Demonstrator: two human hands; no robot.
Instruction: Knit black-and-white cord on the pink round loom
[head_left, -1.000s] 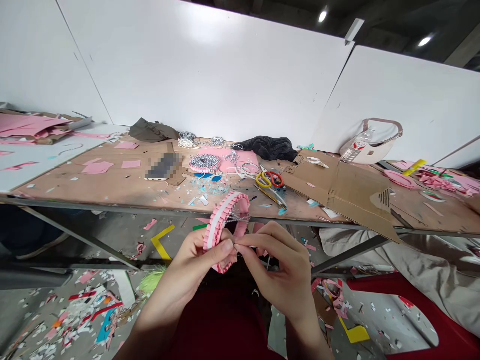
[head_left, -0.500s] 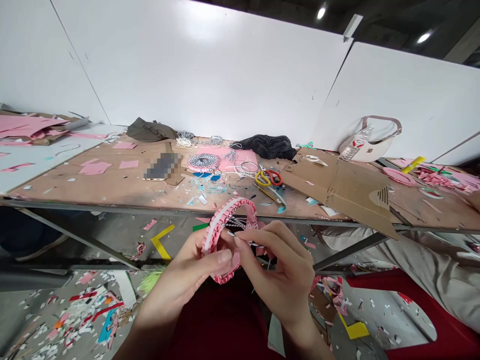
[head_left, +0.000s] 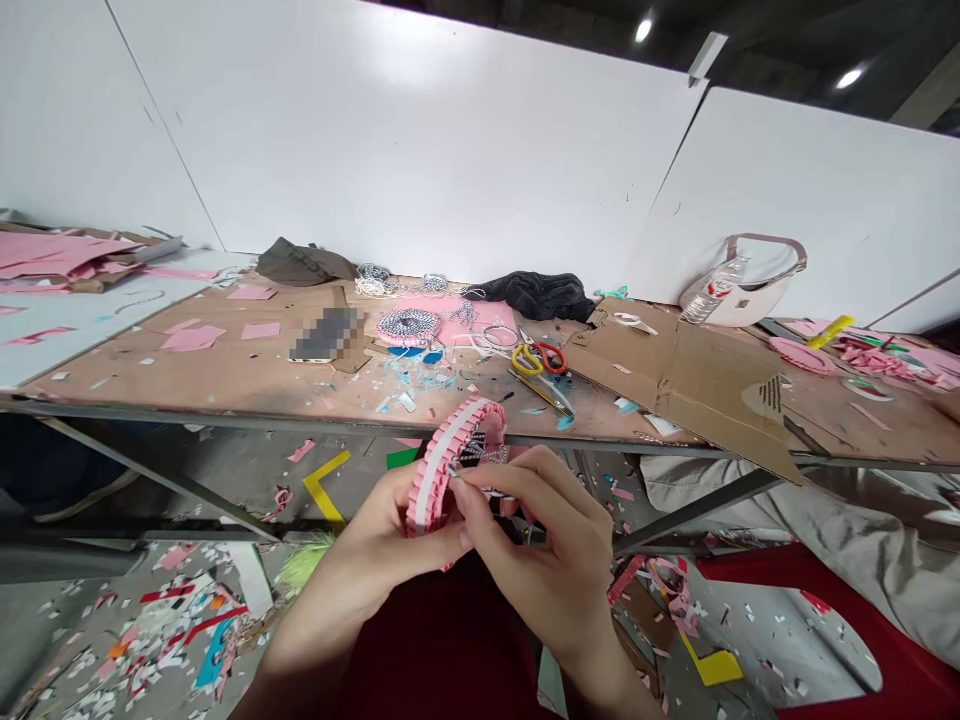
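Note:
A pink pleated band [head_left: 442, 465] with a white strip along its middle is curved into a loop in front of the table edge. My left hand [head_left: 382, 545] is closed around its near left side, thumb stretched across the lower part. On the loop's inner side, my right hand [head_left: 536, 545] pinches thumb and forefinger together at the band. What lies between those fingertips is too small to make out. Black-and-white cord [head_left: 472, 450] shows inside the loop, partly hidden by the right fingers.
On the table lie yellow-and-red-handled scissors [head_left: 538, 358], a coiled black-and-white cord disc [head_left: 407, 326], a phone [head_left: 326, 335], a cap [head_left: 304, 262] and flattened cardboard [head_left: 675, 370]. A bottle [head_left: 716, 290] leans on a white bag [head_left: 757, 300]. At right shows a person's trouser leg [head_left: 862, 540].
The loop has turned so more of its outer pleats and white strip face me. My right hand has moved left, its fingertips closer to the band. My left hand keeps its hold.

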